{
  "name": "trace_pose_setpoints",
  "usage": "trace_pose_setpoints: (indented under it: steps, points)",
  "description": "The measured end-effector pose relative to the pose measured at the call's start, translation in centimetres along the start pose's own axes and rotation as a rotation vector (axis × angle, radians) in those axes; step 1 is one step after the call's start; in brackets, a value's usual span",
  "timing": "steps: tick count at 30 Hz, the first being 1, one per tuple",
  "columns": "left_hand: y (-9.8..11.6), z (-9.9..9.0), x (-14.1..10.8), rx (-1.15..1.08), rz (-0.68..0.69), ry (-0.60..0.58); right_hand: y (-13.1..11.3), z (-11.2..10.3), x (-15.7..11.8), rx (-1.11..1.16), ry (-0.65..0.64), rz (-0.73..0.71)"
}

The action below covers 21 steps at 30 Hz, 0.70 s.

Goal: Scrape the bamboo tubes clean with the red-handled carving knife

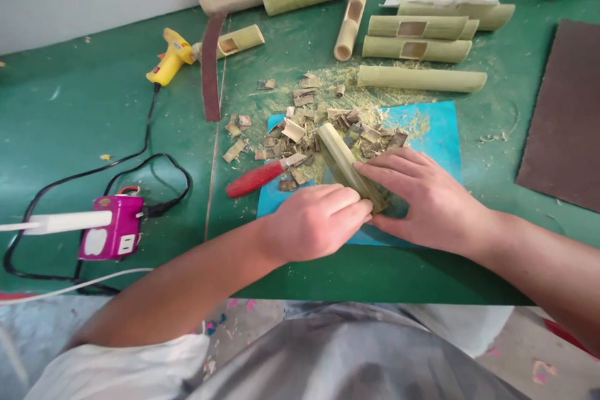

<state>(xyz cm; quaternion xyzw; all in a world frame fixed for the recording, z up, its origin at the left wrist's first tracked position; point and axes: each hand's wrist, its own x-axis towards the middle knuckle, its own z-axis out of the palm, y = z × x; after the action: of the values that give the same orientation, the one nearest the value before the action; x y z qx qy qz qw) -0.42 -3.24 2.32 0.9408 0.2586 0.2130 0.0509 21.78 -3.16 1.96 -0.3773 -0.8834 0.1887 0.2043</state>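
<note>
A pale green bamboo piece (344, 159) lies slanted over a blue sheet (434, 137), its far end pointing up and left. My left hand (321, 222) is closed at its near end, fingers curled; whatever is inside the fist is hidden. My right hand (422, 197) holds the same piece from the right side, with fingers along its edge and the thumb near its lower end. Bamboo chips (293, 131) and pale shavings are scattered around the far end. A red-handled knife (255, 180) rests left of the chips, its blade toward them.
Cut bamboo tubes (417, 78) lie at the back of the green table (117, 119). A yellow glue gun (172, 59), a brown sandpaper strip (212, 69) and a purple power socket (111, 228) with cords are left. A dark brown sheet (562, 112) lies right.
</note>
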Motion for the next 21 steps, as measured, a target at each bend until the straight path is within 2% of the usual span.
trace_pose_setpoints:
  steps: [4, 9, 13, 18, 21]
  points:
    - [-0.5, -0.1, 0.1, 0.085, -0.072, 0.041, 0.0, 0.1, 0.0, 0.01, -0.007, -0.008]
    - [-0.5, 0.0, 0.0, 0.021, -0.015, 0.019, 0.1, 0.1, 0.0, -0.008, 0.0, -0.013]
    - [-1.0, 0.0, 0.0, 0.065, -0.119, 0.055, 0.1, 0.0, 0.0, -0.016, 0.0, -0.019]
    - [-1.0, 0.1, -0.1, 0.034, -0.035, 0.047, 0.1, 0.0, 0.1, -0.013, 0.002, -0.024]
    - [-1.3, 0.2, -0.2, 0.047, -0.097, 0.061, 0.0, 0.0, 0.1, -0.011, 0.007, -0.023]
